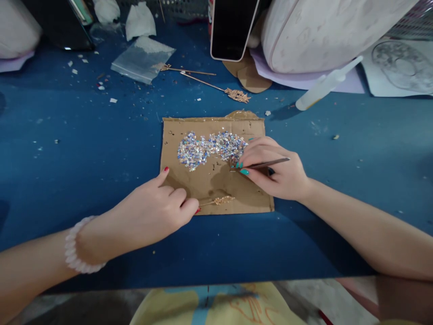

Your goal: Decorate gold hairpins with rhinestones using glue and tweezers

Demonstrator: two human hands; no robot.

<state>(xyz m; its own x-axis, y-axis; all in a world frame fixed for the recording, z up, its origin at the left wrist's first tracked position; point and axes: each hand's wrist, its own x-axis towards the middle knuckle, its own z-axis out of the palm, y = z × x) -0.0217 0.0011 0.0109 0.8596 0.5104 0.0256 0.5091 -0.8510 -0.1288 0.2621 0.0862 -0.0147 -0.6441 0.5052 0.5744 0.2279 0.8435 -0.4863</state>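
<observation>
A sheet of brown cardboard (189,185) lies in front of me, with a pile of small glittering blue, white and pink stones (219,146) spread over its upper half. My left hand (158,205) rests at the lower left of the cardboard. Its thumb side pinches the thin stem of a gold hairpin (223,200) with a leaf-shaped end, and one finger stretches onto the cardboard's left edge. Closed around slim tweezers (270,163), my right hand (275,169) is at the right end of the stones. The tweezers' tips point down at the cardboard; whether they grip a stone I cannot tell.
Behind the cardboard lie two gold hairpins (237,95) and a clear plastic bag (144,58). A phone (233,27) leans at the back. To the right stands a tilted white applicator bottle (321,88), near a pale pouch (314,34) and a patterned paper (402,67).
</observation>
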